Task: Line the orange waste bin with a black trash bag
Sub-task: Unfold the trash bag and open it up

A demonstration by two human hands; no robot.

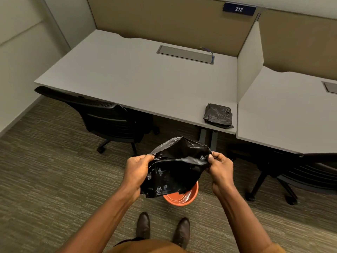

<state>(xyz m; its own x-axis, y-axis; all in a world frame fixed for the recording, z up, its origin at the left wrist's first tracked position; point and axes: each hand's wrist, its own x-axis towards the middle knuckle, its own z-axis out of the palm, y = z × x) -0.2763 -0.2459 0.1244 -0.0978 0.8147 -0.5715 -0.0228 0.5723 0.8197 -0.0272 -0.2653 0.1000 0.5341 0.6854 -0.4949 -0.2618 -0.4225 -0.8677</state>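
A black trash bag [175,167] hangs crumpled between my two hands, above the floor. My left hand [137,169] pinches its left edge and my right hand [221,168] pinches its right edge, so the top is stretched apart. Below the bag, an orange waste bin [182,198] stands on the carpet just in front of my shoes; only its near rim and part of its inside show, the rest is hidden by the bag.
A grey desk [127,75] stands ahead with a stack of folded black bags [218,115] on its right front corner. A black office chair [109,119] sits at the left, another chair [300,176] at the right under the neighbouring desk.
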